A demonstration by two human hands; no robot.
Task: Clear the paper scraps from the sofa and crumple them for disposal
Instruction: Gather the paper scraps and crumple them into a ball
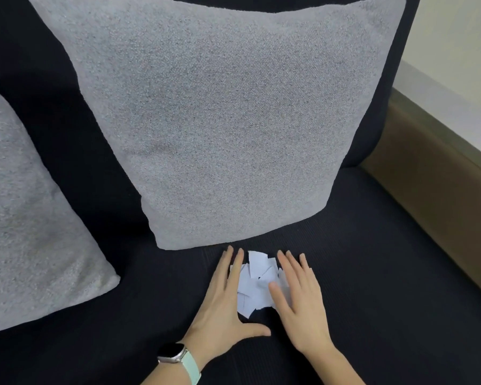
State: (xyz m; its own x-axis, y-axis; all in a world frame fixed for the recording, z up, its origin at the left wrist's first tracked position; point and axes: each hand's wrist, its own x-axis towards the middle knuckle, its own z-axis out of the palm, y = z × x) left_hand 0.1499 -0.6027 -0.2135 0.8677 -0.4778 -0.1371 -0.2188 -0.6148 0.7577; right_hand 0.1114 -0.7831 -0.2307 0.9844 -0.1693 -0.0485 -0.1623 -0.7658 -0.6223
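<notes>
White paper scraps (257,282) lie heaped on the dark sofa seat (372,273), just before the grey cushion (228,120). The left hand (222,295) and right hand (300,295) flank the heap, fingers flat and spread, touching its edges but gripping nothing.

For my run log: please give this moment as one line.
stage: gathering | left hand: open, flat | right hand: open, flat | paper scraps: piled between hands, uncrumpled
</notes>
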